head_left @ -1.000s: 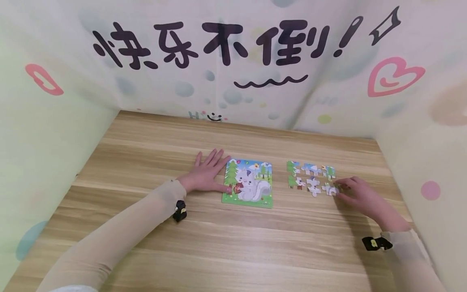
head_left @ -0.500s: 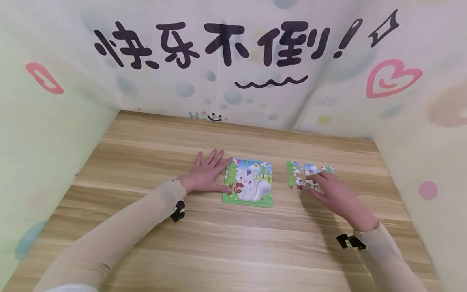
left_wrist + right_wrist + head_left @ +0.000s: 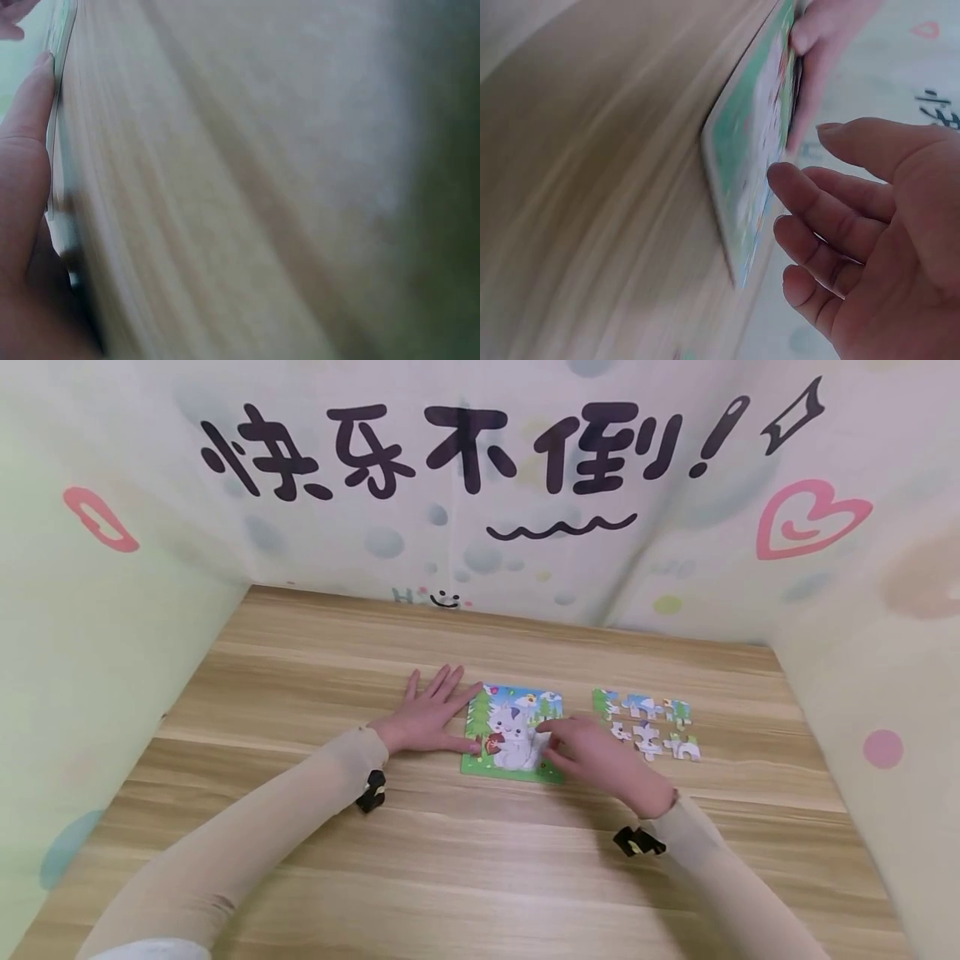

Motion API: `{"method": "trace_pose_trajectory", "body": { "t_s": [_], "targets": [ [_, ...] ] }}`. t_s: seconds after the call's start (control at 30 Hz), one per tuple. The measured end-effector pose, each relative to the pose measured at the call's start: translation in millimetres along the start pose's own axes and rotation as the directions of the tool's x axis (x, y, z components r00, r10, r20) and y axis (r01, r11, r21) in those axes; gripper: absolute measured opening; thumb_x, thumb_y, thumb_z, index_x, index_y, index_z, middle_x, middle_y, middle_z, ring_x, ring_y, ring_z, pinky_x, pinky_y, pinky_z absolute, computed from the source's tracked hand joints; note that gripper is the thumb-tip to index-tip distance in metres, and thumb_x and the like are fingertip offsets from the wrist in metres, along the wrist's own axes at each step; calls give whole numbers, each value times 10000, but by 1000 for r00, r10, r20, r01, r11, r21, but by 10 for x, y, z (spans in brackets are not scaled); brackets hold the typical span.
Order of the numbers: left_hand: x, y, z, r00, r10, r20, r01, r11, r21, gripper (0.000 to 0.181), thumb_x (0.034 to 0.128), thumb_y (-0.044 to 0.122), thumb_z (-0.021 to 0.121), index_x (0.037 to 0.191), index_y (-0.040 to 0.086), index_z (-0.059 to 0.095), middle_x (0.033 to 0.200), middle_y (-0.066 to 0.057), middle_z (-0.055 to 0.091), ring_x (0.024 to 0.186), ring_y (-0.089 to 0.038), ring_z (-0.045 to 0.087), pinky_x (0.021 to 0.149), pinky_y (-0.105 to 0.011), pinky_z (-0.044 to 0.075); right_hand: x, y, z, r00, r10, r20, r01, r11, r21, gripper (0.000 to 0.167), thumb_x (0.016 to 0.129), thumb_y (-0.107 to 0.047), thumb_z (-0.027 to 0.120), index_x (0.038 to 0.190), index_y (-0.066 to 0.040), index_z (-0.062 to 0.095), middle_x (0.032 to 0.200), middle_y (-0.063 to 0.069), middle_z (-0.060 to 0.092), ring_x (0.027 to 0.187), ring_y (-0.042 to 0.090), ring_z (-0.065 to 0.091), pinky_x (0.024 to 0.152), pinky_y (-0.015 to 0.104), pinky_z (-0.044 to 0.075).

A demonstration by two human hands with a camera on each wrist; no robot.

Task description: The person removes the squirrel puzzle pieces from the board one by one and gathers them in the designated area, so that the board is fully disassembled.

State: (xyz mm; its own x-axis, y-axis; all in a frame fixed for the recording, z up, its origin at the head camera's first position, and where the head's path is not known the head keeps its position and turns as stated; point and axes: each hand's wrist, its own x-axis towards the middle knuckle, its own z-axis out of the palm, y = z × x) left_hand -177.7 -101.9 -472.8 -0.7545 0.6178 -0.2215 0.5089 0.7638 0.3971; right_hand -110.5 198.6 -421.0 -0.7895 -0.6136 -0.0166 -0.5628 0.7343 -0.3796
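A square squirrel picture board lies flat on the wooden table. My left hand rests at its left edge with fingers spread, the thumb over the picture; in the left wrist view the left thumb lies along the board's edge. Over the board's right side is my right hand. In the right wrist view the right hand has its thumb and index finger apart and loosely bent fingers, with nothing between them. Whether its fingertips touch the picture, I cannot tell.
Several loose jigsaw pieces lie in two rows to the right of the board, the lower left one partly hidden by the right hand. Printed curtains stand along the back and sides of the table.
My right hand has moved left, from the right end of the loose pieces, across them, to over the board. The left hand stays at the board's edge.
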Motion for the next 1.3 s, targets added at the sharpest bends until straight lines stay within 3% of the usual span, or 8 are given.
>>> {"method": "trace_pose_trajectory", "body": {
  "t_s": [0.1, 0.23, 0.6, 0.77, 0.87, 1.17, 1.3],
  "targets": [
    [19, -10, 14, 1000, -9, 4, 9, 1000, 7, 1105, 872, 804, 591, 1693, 280, 71, 1747, -118, -108, 1596, -308, -169, 1190, -672, -185, 103, -93, 48, 1000, -19, 6, 19, 1000, 12, 326, 983, -155, 720, 1272, -6, 697, 915, -10, 723, 860, 155, 632, 793, 375, 564],
    [35, 1, 8, 1000, -10, 2, 10, 1000, 7, 1097, 879, 792, 596, 1693, 280, 67, 1747, -117, -109, 1594, -300, -177, 1188, -667, -194, 213, -175, 119, 999, -43, 12, 43, 999, 13, 364, 968, -166, 743, 1289, -4, 682, 932, -7, 696, 862, 152, 609, 812, 368, 558],
    [21, 69, -36, 1000, 11, 9, -11, 1000, -7, 1080, 900, 753, 611, 1694, 232, 97, 1744, -162, -79, 1596, -338, -152, 1187, -681, -181, 330, -368, 239, 993, 7, 119, -3, 999, -36, 537, 919, -269, 813, 1333, 13, 620, 1157, 97, 665, 1023, 231, 626, 929, 422, 559],
    [10, 50, -75, 999, 1, 40, 1, 999, -54, 853, 1032, 646, 459, 1693, 241, 103, 1744, -148, -92, 1596, -329, -161, 1190, -653, -206, 330, -379, 256, 995, -14, 99, 16, 1000, -13, 475, 907, -229, 830, 1262, 11, 624, 1125, 98, 665, 1000, 233, 632, 914, 428, 559],
    [-18, 53, -129, 998, 0, 62, 4, 998, -60, 753, 1080, 564, 400, 1692, 244, 97, 1742, -144, -98, 1594, -325, -167, 1192, -647, -208, 349, -396, 254, 994, 9, 105, -10, 1000, 1, 457, 904, -227, 834, 1234, 0, 616, 1103, 89, 663, 978, 223, 629, 901, 418, 560],
    [-40, 53, -151, 997, 8, 73, -6, 999, -38, 775, 1077, 580, 419, 1692, 248, 85, 1740, -145, -104, 1593, -332, -168, 1192, -662, -194, 468, -487, 266, 980, 96, 172, -107, 993, 57, 583, 934, -260, 793, 1399, -58, 505, 1124, 108, 669, 1014, 281, 651, 898, 459, 563],
    [-42, 45, -144, 997, 9, 75, -6, 999, -34, 776, 1078, 582, 416, 1692, 247, 78, 1739, -146, -108, 1593, -334, -169, 1194, -662, -190, 503, -519, 257, 966, 137, 220, -154, 986, 62, 590, 918, -266, 818, 1393, -103, 508, 1138, 108, 645, 1025, 286, 636, 883, 462, 564]
  ]
}}
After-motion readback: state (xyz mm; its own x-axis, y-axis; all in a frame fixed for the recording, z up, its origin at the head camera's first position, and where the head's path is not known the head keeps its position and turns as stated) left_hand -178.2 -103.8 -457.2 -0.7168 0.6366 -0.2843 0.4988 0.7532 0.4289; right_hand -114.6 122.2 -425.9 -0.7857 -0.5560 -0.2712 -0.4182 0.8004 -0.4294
